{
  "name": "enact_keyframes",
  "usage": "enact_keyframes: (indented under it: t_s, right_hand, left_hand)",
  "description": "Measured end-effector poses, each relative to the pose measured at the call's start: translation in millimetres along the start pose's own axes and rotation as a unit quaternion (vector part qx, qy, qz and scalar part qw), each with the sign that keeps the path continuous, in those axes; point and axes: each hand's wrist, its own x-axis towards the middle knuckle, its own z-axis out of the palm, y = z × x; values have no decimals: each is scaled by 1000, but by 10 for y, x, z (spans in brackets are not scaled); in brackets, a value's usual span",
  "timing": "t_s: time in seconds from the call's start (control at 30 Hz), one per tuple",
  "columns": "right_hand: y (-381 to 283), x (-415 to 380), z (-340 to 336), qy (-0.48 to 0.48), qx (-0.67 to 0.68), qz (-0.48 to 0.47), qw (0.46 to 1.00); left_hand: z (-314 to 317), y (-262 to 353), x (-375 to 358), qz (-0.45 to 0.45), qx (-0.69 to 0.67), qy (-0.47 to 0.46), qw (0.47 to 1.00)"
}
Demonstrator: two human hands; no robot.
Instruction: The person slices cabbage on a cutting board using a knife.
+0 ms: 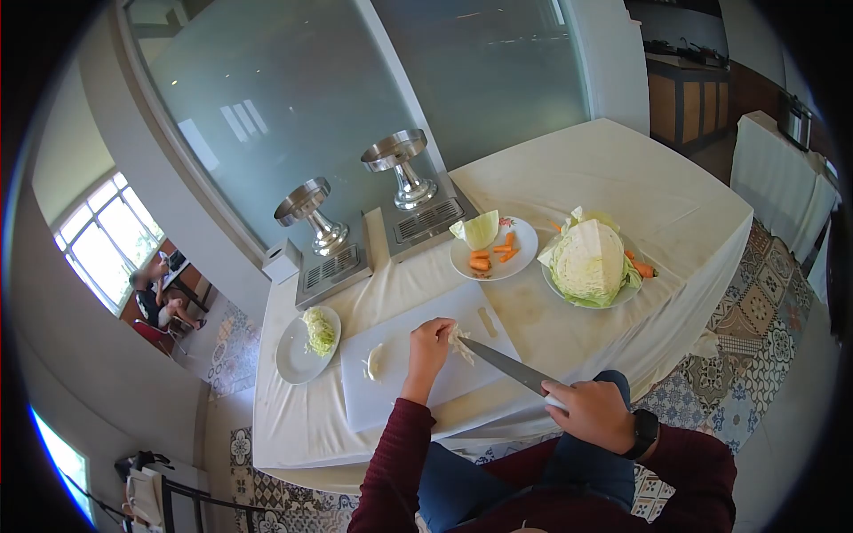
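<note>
My right hand (597, 414) is wrapped round the pale handle of a kitchen knife (508, 363). Its long blade points left, over a white cutting board (391, 327). At the blade's tip, my left hand (430, 341) is closed, its fingers pinched at some cabbage shreds (461, 346); how much they grip is hidden. A pale cabbage piece (373, 361) lies on the board to the left of this hand. Beyond the board's left edge, a white plate (293, 360) carries a heap of shredded cabbage (319, 331).
Behind the board, a plate (526, 264) holds carrot pieces (481, 260) and a cabbage wedge (478, 230). A large cut cabbage (588, 263) sits on another plate, beside carrots (643, 267). Two metal stands (410, 182) rise at the back. A person (158, 298) sits far left.
</note>
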Motion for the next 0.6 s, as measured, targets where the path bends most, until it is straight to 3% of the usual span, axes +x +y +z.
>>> enact_keyframes:
  t_s: [0.13,0.27,0.4,0.6]
  right_hand:
    - [160,-35,-7,-34,222,58,973]
    - [203,-75,126,-86,441,173,876]
    - [133,-96,161,-80,513,207,829]
    - [129,-150,225,-65,513,241,821]
  left_hand:
    - [-62,81,-20,-40,-51,24,998]
    - [-190,99,-98,-16,39,7,999]
    - [-222,-43,-129,47,165,2,985]
    - [-108,-49,-114,43,130,-52,989]
